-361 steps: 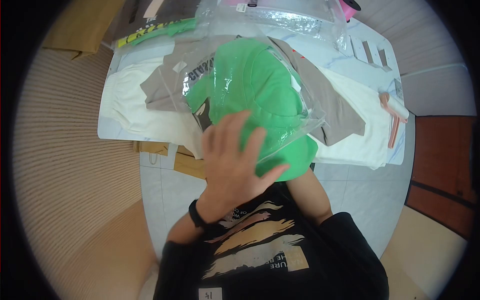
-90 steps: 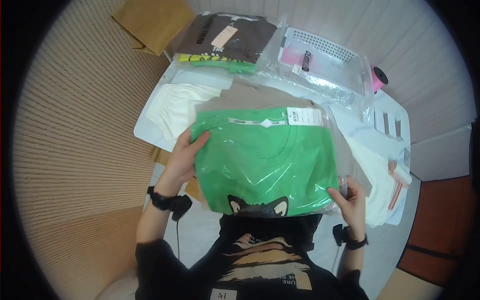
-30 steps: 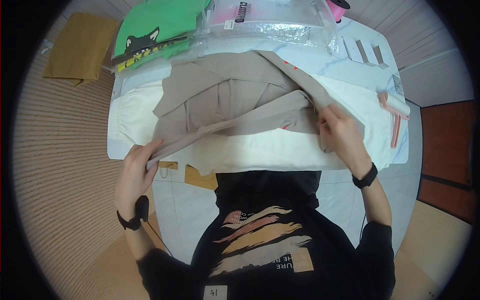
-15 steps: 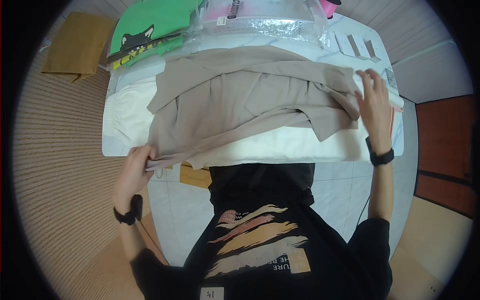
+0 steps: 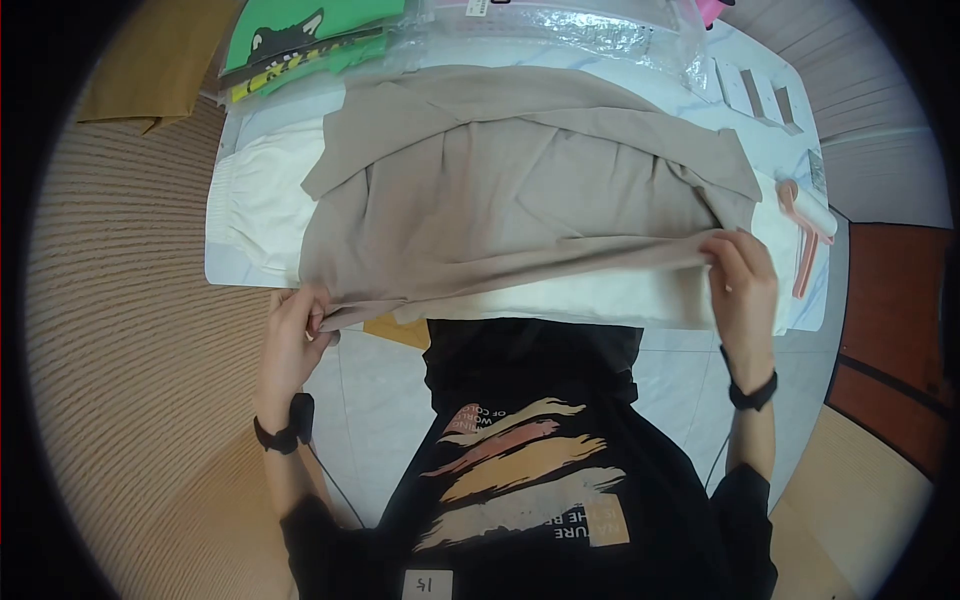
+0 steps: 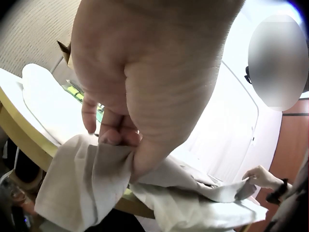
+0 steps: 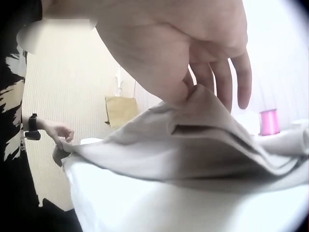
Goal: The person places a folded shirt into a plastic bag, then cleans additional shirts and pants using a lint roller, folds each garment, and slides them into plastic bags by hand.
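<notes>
A taupe shirt [image 5: 470,200] lies spread across the table with its upper part folded over and a sleeve showing at each side. My left hand [image 5: 295,330] pinches its near left corner at the table's front edge; in the left wrist view, cloth hangs down below the thumb and fingers. At the near right, my right hand [image 5: 745,290] pinches the hem between thumb and fingers. The right wrist view shows a fold of the shirt [image 7: 203,116] raised under that thumb. Between the hands the hem is stretched. White trousers [image 5: 265,200] lie underneath, their elastic waistband showing at the left.
A bagged green shirt [image 5: 320,20] tops a pile at the back left, beside clear plastic packaging [image 5: 560,35]. A brown paper bag [image 5: 150,60] is at the far left. A pink-and-white lint roller [image 5: 805,215] and a grey slotted piece [image 5: 755,95] lie at the right.
The bagged green shirt, held earlier, now lies on the back pile. The right hand has gone from the loose sleeve to the hem and pulled the shirt out flatter; the left keeps its corner.
</notes>
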